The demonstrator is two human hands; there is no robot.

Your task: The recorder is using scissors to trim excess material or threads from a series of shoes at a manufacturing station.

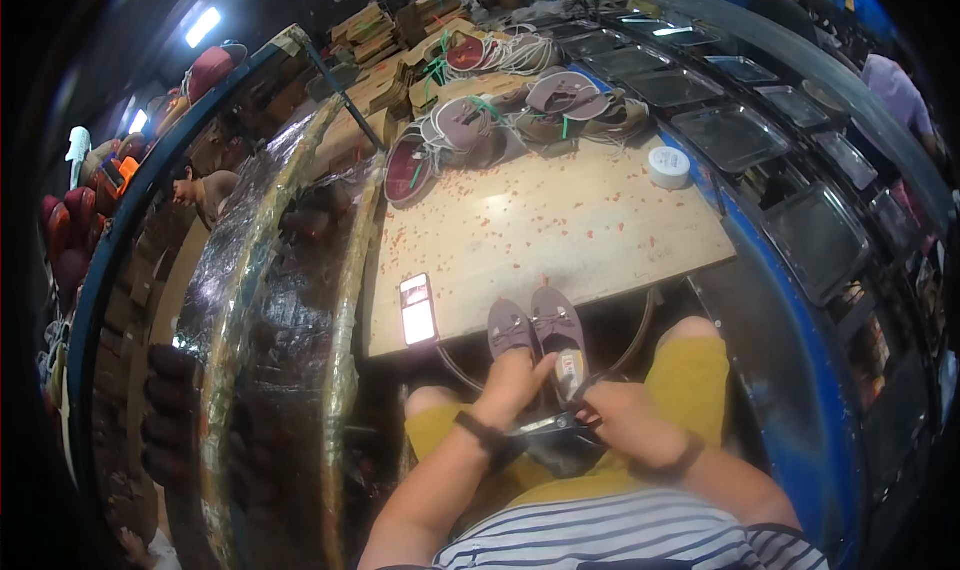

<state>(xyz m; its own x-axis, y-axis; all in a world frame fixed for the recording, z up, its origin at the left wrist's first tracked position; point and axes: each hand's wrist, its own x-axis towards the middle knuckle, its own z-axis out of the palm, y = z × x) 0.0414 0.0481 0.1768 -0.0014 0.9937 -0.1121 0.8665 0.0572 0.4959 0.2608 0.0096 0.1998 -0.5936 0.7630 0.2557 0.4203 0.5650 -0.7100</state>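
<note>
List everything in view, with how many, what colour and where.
Table: one, pale wood, centre
Held shoes: two, mauve-brown, table's near edge
Scissors: one pair, silver and black, lower centre
Phone: one, white-lit screen, near left corner
Tub: one, white, far right corner
Scraps: many, orange-red, on table
Piled shoes: several, brown, mauve and red, table's far side
Cardboard: many pieces, brown, behind pile
Tray-like panels: many, black, right side
Frame: one, blue, left
Lights: two, white, upper left
Other people: at least three, mixed clothing, picture edges
Shorts: one pair, yellow, lap
Striped top: one, white and navy, bottom
Wristband: one, dark, left wrist
Left hand: one, bare, gripping held shoes
Right hand: one, bare, gripping scissors
</note>
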